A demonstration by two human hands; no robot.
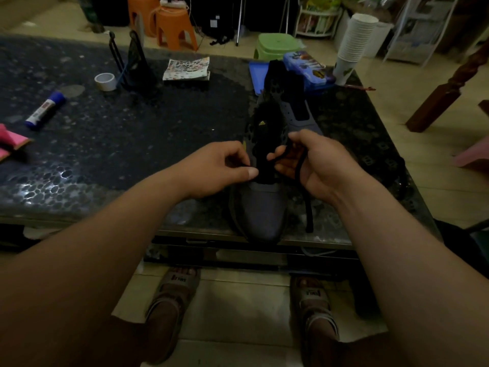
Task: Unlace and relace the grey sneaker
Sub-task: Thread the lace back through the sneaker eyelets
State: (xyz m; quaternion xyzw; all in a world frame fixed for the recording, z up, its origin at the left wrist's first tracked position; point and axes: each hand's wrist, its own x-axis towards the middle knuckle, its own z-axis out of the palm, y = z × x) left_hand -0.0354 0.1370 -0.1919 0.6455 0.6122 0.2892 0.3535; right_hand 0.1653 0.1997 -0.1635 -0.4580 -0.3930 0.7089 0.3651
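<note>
Grey sneaker (264, 207) sits on the dark speckled table (105, 144) at the near edge, toe at 6 o'clock toward the person, heel at 12, tongue pulled up and upper eyelets bare. Left hand (219, 168) is at the shoe's 9 o'clock side, thumb and forefinger pinched together on a short bit of black lace (304, 181) at the lower eyelet row. Right hand (315, 165) is at the 3 o'clock side, fingers curled round the same lace; the loose tail drops from the palm toward 6 and lies on the table just beside the toe. Too dark to tell which eyelet the lace goes through. From the shoe: blue tray (258, 75) and blue pencil case (309, 70) at 12 to 1, touching or just behind the heel, stack of paper cups (354, 41) at 1, sticker sheet (186, 68) at 11, tape roll (105, 81) and black wire stand (132, 62) at 10, glue stick (45, 109) farther out at 10, well apart. Sandalled feet on the floor at 6, under the table edge.
</note>
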